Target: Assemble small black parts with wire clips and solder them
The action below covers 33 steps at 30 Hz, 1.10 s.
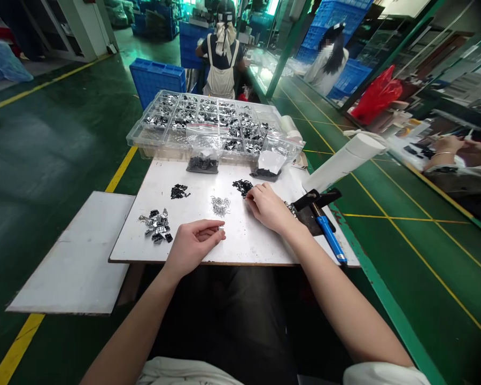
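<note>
My left hand (pixel 196 239) pinches a small shiny metal piece (pixel 221 229) between thumb and fingertips, just above the white board (pixel 224 251). At the right-hand pile of small black parts (pixel 241 186), my right hand (pixel 266 203) has its fingers bent and drawn together; what lies between the fingertips is hidden. A heap of tiny silver springs or pins (pixel 220 206), too small to tell, lies between my hands. Further left are a second black-part pile (pixel 179 191) and a heap of shiny metal pieces (pixel 157 225).
A clear compartment box (pixel 172 136) full of metal parts stands at the back, with two plastic bags (pixel 202 163) of dark parts before it. On the right are a blue-handled tool (pixel 331 240) and a white tube (pixel 344 160). Other people work nearby.
</note>
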Each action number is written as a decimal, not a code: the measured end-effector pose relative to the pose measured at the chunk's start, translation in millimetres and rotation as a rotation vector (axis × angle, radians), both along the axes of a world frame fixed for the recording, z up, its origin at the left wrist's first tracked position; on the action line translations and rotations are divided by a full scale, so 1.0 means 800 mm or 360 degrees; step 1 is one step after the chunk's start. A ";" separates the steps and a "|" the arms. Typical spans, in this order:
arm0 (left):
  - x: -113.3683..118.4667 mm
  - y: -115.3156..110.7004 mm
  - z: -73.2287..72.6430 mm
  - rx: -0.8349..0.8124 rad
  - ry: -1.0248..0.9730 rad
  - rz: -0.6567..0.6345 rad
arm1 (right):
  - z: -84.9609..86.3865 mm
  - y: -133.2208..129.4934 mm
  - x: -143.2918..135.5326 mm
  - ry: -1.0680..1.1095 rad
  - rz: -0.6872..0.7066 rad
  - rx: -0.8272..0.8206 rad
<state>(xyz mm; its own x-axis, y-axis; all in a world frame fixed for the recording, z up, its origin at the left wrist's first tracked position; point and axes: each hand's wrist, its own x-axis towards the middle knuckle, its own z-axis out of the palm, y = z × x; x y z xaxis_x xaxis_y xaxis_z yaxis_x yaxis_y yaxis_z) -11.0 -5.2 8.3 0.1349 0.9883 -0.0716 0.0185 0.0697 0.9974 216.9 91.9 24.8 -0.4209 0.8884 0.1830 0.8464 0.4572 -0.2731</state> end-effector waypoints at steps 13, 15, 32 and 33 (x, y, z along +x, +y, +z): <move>0.005 0.003 -0.002 0.0302 0.0063 -0.0044 | -0.005 -0.094 -0.037 0.1440 0.0047 -0.0655; 0.005 0.002 -0.003 0.0305 0.0041 -0.0051 | -0.005 -0.094 -0.039 0.1455 0.0075 -0.0701; 0.008 0.000 -0.003 0.0366 0.0078 0.0081 | -0.010 -0.097 -0.054 0.1545 -0.0008 -0.0830; 0.008 -0.001 -0.004 0.0380 0.0091 0.0085 | -0.011 -0.096 -0.054 0.1572 -0.0020 -0.0839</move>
<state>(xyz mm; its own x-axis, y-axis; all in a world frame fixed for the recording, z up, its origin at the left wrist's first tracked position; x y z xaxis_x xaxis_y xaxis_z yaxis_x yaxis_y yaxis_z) -4.5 -5.8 5.4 0.0843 0.9837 0.1591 0.0778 -0.1657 0.9831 173.5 14.9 16.1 -0.2896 0.9566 0.0316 0.1544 0.0793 -0.9848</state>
